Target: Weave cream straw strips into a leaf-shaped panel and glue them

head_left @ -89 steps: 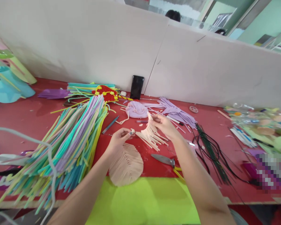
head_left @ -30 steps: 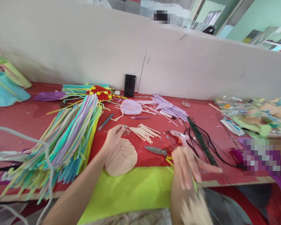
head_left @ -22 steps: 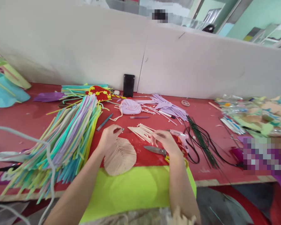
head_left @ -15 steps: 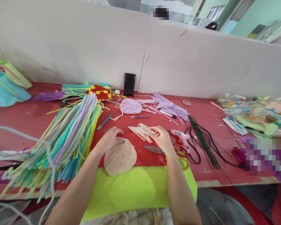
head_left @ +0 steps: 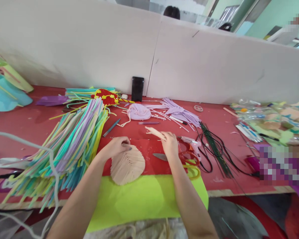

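A beige leaf-shaped piece made of pipe cleaners [head_left: 128,166] lies on the red tabletop, its lower end over a yellow-green sheet [head_left: 139,196]. My left hand [head_left: 119,146] is closed at the upper edge of the leaf, thumb on top and the other fingers curled behind. A small bundle of beige pipe cleaner pieces [head_left: 154,132] is gripped in my right hand [head_left: 169,143], its ends pointing left, raised off the table. Below that hand lie scissors [head_left: 160,156] with orange handles, partly hidden by my forearm.
Large bunches of coloured pipe cleaners [head_left: 72,139] lie at left. A pink glue gun [head_left: 193,144] and dark green stems [head_left: 215,149] are at right. A black phone [head_left: 138,89] leans on the white partition [head_left: 102,49], behind a lilac round piece [head_left: 139,112].
The loose beige pieces that lay spread on the table are now gathered in my right hand and lifted. My left hand stays at the leaf.
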### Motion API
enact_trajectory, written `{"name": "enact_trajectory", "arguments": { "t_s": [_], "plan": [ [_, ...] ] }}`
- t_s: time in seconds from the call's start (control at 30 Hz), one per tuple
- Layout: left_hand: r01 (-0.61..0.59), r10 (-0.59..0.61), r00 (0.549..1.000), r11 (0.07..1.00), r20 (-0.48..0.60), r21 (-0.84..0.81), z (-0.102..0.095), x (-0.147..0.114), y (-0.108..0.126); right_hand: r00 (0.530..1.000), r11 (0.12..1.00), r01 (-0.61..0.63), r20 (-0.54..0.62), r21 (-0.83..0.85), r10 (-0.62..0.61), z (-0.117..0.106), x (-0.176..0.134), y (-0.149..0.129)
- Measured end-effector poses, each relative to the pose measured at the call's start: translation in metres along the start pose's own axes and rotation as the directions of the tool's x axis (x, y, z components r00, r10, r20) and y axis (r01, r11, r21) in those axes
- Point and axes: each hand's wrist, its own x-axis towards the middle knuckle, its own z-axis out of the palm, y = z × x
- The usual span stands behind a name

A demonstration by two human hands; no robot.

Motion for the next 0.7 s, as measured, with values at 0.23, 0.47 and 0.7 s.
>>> {"name": "enact_trajectory", "arguments": {
  "t_s": [0.23, 0.47, 0.7],
  "plan": [
    [0.09, -0.103, 0.994, 0.951, -0.027, -0.295, -0.01, 0.0, 0.009, 0.995, 0.93, -0.015, -0.089, 0.367, 0.052, -0.014, 0.001, -0.02],
    [0.014, -0.292, 0.897, 0.77, -0.333, -0.638, 0.005, 0.009, 0.01, 0.87, 0.389, -0.464, 0.493, 0.796, 0.029, -0.003, -0.006, -0.043],
    [-0.084, -0.382, 0.835, 0.622, -0.396, -0.778, 0.017, 0.011, 0.013, 0.857, 0.365, -0.465, 0.514, 0.806, -0.044, 0.002, -0.011, -0.055]
  ]
}}
